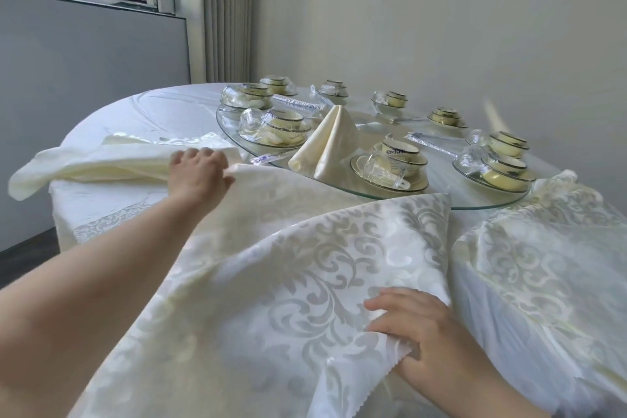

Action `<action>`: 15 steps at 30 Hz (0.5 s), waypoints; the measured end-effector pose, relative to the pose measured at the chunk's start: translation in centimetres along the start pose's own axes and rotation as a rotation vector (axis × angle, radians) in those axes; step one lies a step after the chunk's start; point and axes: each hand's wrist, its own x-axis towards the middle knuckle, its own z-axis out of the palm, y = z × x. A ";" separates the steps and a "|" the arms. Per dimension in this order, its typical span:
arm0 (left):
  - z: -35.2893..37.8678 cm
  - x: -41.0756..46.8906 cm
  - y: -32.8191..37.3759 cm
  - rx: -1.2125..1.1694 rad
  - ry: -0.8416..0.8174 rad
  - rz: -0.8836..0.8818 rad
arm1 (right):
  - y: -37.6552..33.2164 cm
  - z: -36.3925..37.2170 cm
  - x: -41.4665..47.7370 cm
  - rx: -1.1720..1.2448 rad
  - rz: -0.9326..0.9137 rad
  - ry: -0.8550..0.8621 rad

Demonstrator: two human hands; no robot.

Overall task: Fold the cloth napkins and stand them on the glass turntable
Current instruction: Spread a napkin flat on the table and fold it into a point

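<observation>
One folded napkin [325, 142] is already stood on the glass turntable [342, 186]; more seem left to do. A patterned napkin [305, 265] is held spread in front of it. Its far edge is gripped by the left hand [198, 173] with curled fingers, and its near corner is pinched by the right hand [420, 329].

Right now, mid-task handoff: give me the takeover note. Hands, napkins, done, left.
Left hand: grips the far edge of the patterned napkin.
Right hand: pinches its near corner. The napkin is spread open, not yet folded.
Done: one folded napkin stands on the glass turntable, among wrapped place settings.
Left: fold the patterned napkin and stand it on the turntable. More cream cloth lies farther left, apparently waiting its turn.
</observation>
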 end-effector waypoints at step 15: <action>-3.1 -15.5 8.7 -0.814 -0.435 0.381 | -1.5 -2.9 6.2 0.086 0.473 -0.031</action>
